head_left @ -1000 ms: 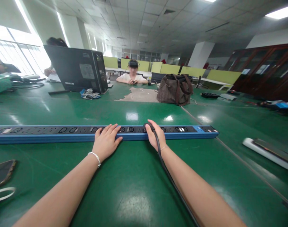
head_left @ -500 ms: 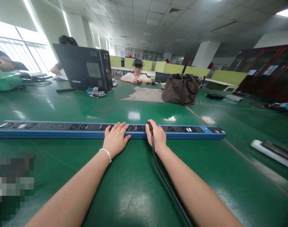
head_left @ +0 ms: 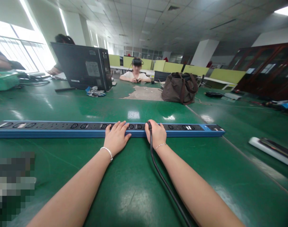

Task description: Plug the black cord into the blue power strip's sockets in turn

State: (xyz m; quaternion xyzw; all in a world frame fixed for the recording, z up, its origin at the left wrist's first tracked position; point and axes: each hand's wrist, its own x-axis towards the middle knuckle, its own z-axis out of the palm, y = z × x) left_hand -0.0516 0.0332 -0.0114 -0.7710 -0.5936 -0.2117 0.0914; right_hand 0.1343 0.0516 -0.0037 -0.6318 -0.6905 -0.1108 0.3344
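Observation:
A long blue power strip [head_left: 51,133] with black sockets along its top lies across the green table. My left hand [head_left: 117,135] rests on the strip left of its middle, fingers spread over the sockets and thumb along the near edge. My right hand [head_left: 157,132] is closed round a black power plug [head_left: 149,125] at the strip's top face, right of the left hand. Whether the plug sits fully in a socket is hidden by the fingers. From the plug a thick black cable [head_left: 161,173] runs toward me beside my right forearm.
Across the green table [head_left: 99,108] stand a black computer case [head_left: 82,67], gloves [head_left: 95,91] and a brown bag [head_left: 179,88]. A green basket [head_left: 4,82] is at the left, a white bar-shaped object [head_left: 271,151] at the right. A person [head_left: 136,75] sits opposite; others are partly visible at left.
My hands and the plug keep almost the same place on the power strip. The view has shifted very slightly.

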